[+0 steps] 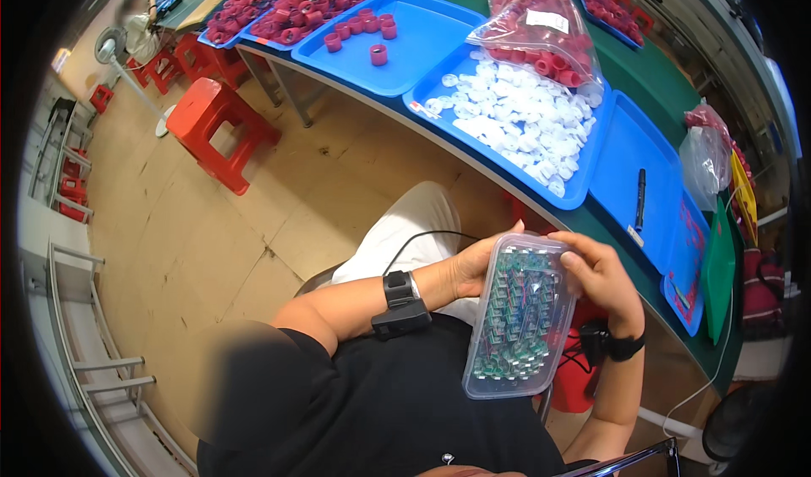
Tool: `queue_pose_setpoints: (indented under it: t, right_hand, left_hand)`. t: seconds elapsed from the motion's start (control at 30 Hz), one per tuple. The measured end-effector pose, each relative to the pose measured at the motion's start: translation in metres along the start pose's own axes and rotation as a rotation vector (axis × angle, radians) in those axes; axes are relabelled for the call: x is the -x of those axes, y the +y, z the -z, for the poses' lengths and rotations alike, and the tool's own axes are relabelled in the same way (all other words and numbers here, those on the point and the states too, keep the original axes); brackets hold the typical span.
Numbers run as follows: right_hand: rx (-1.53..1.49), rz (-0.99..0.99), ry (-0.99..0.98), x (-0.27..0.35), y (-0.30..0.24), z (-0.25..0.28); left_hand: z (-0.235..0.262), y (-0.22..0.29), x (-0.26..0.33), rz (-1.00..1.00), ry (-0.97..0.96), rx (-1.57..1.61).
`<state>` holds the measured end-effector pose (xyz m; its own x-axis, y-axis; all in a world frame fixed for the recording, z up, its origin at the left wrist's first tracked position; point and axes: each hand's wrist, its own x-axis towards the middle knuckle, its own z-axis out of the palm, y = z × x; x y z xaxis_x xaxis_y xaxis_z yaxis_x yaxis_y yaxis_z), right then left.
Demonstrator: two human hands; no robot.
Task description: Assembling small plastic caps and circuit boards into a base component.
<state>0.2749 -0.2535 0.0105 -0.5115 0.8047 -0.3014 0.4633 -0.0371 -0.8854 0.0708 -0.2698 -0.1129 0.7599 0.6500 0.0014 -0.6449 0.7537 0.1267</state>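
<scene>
Between both hands I hold a see-through plastic box (pixel 517 321) in front of my body, tilted, its lid seemingly on. Rows of small green circuit boards (pixel 524 304) show through it. My left hand (pixel 475 266) grips the far left side, its fingers partly hidden by the box. At the far right corner my right hand (pixel 601 274) is closed on the edge, thumb over the top and fingers bent around. On the table past the box, a blue tray (pixel 583 191) carries a heap of white round plastic pieces (pixel 528 122).
Red cylindrical parts (pixel 312 12) fill trays along the green table (pixel 650 80). A bag of red parts (pixel 541 33) lies on the white pieces. One blue tray holds a black marker (pixel 640 200). Red stools (pixel 215 130) and a fan (pixel 110 46) stand left; a person sits far off.
</scene>
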Motion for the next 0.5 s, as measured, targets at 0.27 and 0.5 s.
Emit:
queue_pose_setpoints:
  t: [0.27, 0.5]
  right_hand:
    - [0.646, 0.543, 0.270, -0.011, -0.022, -0.052]
    - [0.592, 0.361, 0.269, -0.012, -0.036, -0.059]
  left_hand:
    - [-0.001, -0.014, 0.008, -0.025, 0.150, -0.223]
    - [-0.013, -0.024, 0.006, -0.016, 0.158, -0.364]
